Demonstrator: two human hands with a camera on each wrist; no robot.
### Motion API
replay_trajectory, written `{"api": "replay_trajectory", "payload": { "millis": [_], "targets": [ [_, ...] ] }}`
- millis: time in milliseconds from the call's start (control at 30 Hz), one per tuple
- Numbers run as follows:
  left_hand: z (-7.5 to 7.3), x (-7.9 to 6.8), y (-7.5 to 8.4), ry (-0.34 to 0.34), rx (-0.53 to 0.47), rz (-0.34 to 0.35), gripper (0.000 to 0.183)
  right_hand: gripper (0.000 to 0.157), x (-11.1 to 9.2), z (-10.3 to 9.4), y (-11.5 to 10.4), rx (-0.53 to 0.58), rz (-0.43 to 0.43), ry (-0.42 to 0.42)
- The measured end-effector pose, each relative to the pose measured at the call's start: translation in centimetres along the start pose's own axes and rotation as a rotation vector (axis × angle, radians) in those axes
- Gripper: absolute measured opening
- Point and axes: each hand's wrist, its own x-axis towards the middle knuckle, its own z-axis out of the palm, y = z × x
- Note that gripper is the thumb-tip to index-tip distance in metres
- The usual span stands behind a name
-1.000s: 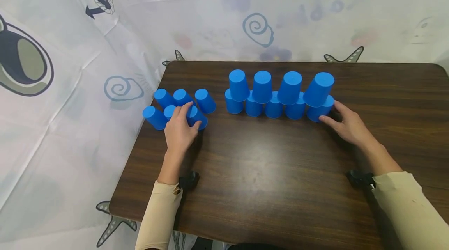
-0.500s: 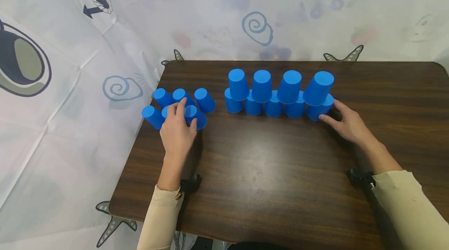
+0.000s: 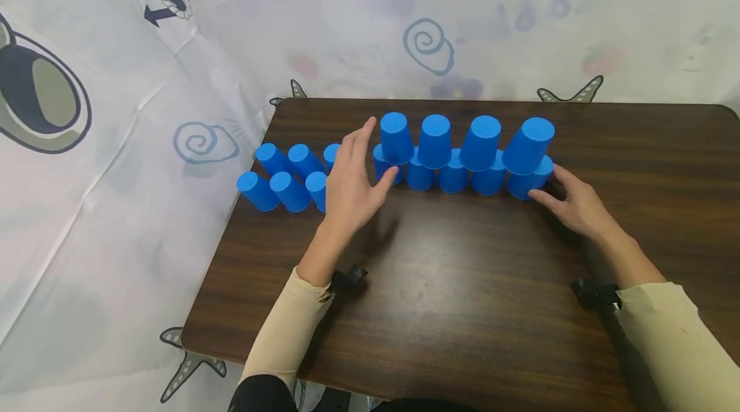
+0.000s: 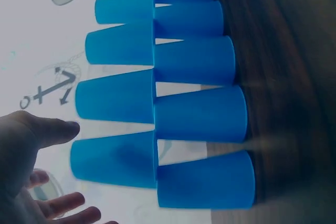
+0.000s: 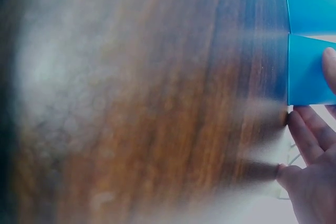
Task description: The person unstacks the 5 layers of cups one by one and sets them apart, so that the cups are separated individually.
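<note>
Several blue cups stand upside down in a row near the table's back, with an upper row straddling their gaps. My left hand [image 3: 352, 193] is at the left end of this stack, thumb and fingers spread. In the left wrist view its fingers [image 4: 65, 202] and thumb are beside the end upper cup [image 4: 118, 161], with a gap to it. At the other end, my right hand [image 3: 578, 206] holds the last bottom cup [image 3: 530, 179], thumb in front and fingers along its outer side. The right wrist view shows that thumb [image 5: 329, 69] against the cup.
Left of the stack, several more upturned blue cups [image 3: 289, 192] stand in two short rows, partly hidden by my left hand. The brown table [image 3: 439, 309] has its left edge just beyond them. A printed white cloth [image 3: 324, 33] hangs behind and at the left.
My left hand has left the loose cups and moved right to the stack's left end, its fingers now spread and holding nothing. My right hand has stayed at the end cup.
</note>
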Motion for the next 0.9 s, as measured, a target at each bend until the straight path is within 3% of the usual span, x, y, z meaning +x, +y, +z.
{"api": "replay_trajectory", "payload": {
  "millis": [167, 400, 700, 900],
  "targets": [
    [1.8, 2.3, 0.3, -0.06, -0.022, -0.008, 0.082, 0.083, -0.2, -0.1, 0.2, -0.005, 0.01, -0.003],
    [3.0, 3.8, 0.2, -0.038, 0.011, -0.043, 0.07, 0.084, -0.1, -0.1, 0.0, -0.01, 0.014, -0.003],
    [3.6, 3.8, -0.4, 0.018, -0.036, -0.031, 0.06, 0.083, -0.1, 0.0, -0.1, -0.005, 0.011, 0.001],
    [2.2, 3.0, -0.3, 0.089, -0.101, -0.007, 0.059, 0.083, -0.1, -0.1, -0.2, -0.006, 0.013, -0.004]
  ]
}}
